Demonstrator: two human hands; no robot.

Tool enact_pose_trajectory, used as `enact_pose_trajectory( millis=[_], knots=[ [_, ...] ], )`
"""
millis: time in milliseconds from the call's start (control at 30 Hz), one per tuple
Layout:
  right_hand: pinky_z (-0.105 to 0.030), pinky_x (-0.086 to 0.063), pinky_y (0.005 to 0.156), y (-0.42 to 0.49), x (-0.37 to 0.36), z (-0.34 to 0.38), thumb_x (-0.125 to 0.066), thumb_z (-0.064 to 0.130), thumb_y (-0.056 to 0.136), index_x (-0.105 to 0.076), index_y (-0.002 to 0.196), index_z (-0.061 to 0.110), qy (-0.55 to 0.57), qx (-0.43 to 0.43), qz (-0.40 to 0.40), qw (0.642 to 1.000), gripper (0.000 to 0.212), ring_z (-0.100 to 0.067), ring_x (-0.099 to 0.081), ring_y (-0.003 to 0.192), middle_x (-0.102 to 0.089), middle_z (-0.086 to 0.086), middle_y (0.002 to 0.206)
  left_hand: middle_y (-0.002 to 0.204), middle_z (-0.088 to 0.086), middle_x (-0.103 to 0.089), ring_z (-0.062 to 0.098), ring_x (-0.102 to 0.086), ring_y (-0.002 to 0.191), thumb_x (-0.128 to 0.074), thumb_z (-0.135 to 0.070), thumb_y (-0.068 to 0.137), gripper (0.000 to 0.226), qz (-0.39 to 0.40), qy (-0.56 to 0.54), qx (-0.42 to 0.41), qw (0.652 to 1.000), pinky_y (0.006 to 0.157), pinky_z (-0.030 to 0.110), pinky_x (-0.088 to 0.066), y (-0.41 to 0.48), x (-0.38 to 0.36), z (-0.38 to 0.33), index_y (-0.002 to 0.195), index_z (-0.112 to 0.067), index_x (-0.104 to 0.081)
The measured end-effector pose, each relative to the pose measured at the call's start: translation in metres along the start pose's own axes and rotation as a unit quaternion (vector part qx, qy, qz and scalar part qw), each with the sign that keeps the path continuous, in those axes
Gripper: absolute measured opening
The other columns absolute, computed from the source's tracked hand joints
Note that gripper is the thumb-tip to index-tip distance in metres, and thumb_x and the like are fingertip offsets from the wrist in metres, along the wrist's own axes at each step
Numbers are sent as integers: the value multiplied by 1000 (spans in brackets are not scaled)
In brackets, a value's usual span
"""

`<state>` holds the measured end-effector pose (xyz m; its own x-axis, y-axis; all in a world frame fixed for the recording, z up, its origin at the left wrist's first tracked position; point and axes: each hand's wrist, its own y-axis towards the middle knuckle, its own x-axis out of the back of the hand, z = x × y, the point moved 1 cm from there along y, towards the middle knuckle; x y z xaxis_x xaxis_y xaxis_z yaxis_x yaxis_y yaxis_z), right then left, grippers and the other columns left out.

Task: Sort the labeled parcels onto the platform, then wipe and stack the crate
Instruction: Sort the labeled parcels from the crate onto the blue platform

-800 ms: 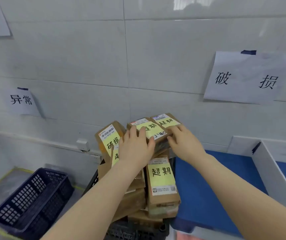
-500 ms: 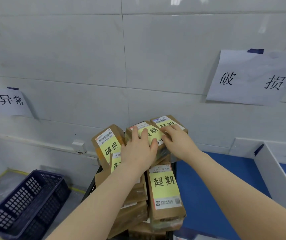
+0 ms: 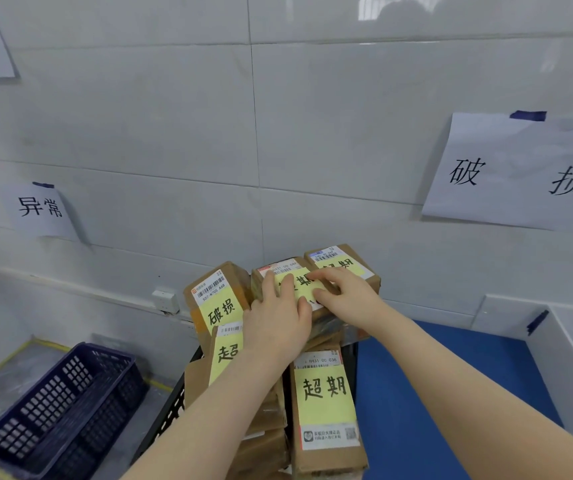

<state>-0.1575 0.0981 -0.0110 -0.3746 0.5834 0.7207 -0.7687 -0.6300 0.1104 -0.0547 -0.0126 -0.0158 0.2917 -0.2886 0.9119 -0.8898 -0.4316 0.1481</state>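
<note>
- Nearest: kraft-card parcel (image 3: 326, 403), boxy, with a matte yellow slip, lies on the heap in the black lattice crate (image 3: 174, 403). The heap is high, so sorting looks barely begun; wiping and stacking are not yet done.
- Left hand (image 3: 278, 323) lies flat, fingers straight, on the top parcel (image 3: 267, 271). Right hand (image 3: 344, 296) has bent fingers over its label; cannot tell if it grips.
- Blue platform (image 3: 451, 393), smooth, just right of the crate: no parcel seen on it.
- Far: glossy tiled wall (image 3: 313, 133), paper sign (image 3: 520, 174).

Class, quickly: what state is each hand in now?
Left hand: open, fingers resting flat on the middle parcel.
Right hand: on the same parcel; grip cannot be told.
</note>
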Motion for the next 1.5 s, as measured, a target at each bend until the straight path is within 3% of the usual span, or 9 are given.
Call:
enact_pose_trajectory(
  millis=[400,567,700,767,1167,1233,1333,1433,1500],
  knots=[
    [-25,-41,100,-26,13,12,-55,23,91,-56,126,31,67,23,-84,994,36,-4,-46,117,-49,10,130,157,1,-11,27,-30,136,-32,-34,97,49,-127,-68,-58,988,101,39,-40,-8,3,-14,145,-24,-28],
    [-22,-46,94,-50,26,25,-54,19,92,-59,123,31,123,8,-159,980,33,0,-52,106,-47,11,131,156,-1,-17,22,-27,138,-34,-33,97,47,-166,-81,-109,977,104,37,-38,-14,16,-32,143,-24,-33],
    [-3,-38,87,-83,37,34,-52,18,93,-59,124,30,133,4,-224,965,33,11,-46,110,-43,14,133,154,-3,-21,20,-28,137,-35,-31,97,45,-179,-113,-157,965,101,40,-43,-27,22,-50,141,-24,-36],
    [-2,-37,84,-103,41,36,-53,19,93,-59,122,33,134,0,-258,957,33,11,-43,114,-41,20,131,152,-4,-24,18,-29,135,-33,-32,96,45,-187,-143,-186,954,100,35,-42,-37,23,-58,139,-23,-39],
    [-30,-52,89,-217,60,0,-59,15,90,-58,114,43,85,-47,-384,918,37,-10,-43,124,-36,23,132,147,-10,-33,5,-30,135,-33,-32,92,46,-133,-286,-284,906,104,16,-27,-104,-18,-121,134,-17,-47],
    [-28,-53,88,-232,65,-10,-60,16,90,-58,113,44,84,-63,-391,914,36,-9,-43,124,-36,23,132,146,-11,-33,4,-32,134,-32,-34,92,47,-117,-286,-289,906,102,10,-25,-114,-26,-136,133,-16,-48],
    [-22,-52,86,-257,80,-27,-61,16,89,-59,112,42,85,-74,-405,908,35,-7,-44,122,-36,24,130,147,-10,-33,9,-35,133,-31,-36,92,48,-97,-284,-298,906,100,12,-27,-131,-39,-162,133,-16,-48],
    [-14,-51,81,-283,101,-45,-61,15,90,-60,112,38,91,-79,-414,902,32,-7,-46,119,-37,23,130,146,-10,-35,8,-37,130,-31,-36,92,48,-98,-274,-303,907,92,-1,-26,-148,-51,-194,133,-17,-48],
    [-16,-52,79,-303,117,-60,-60,21,89,-61,113,37,82,-73,-415,903,29,-7,-48,117,-37,24,131,146,-9,-36,10,-39,128,-32,-35,92,47,-103,-278,-301,907,88,-2,-29,-161,-60,-218,132,-18,-49]
  ],
)
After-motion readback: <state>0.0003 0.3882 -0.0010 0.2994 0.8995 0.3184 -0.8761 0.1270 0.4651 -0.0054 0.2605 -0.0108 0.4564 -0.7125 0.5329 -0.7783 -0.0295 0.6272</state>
